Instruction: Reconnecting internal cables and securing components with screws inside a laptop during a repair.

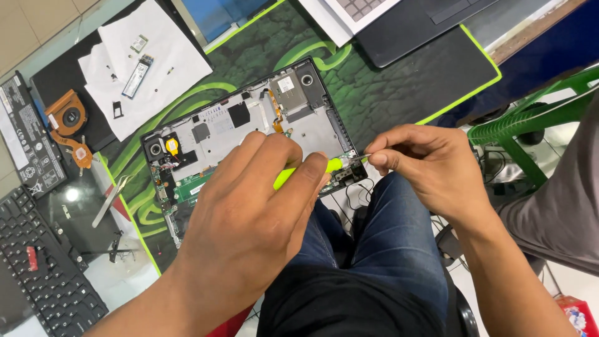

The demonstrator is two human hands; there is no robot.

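Both hands work a yellow-green screwdriver (307,172) at the near right edge of an opened laptop chassis (249,134).

The left hand (249,218) is clenched round the handle; the right hand (430,165) pinches the thin shaft at the tip. The chassis lies on a green-patterned mat (387,93) on the counter, its near edge overhanging the lap. Far left, white paper (146,65) carries a slim labelled card; a black battery (28,137) with a white label lies at the left edge.

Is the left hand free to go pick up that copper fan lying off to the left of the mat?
Probably not right away. The left hand is closed around a yellow-green screwdriver over the opened laptop. The copper fan lies uncovered, with nothing blocking the way to it.
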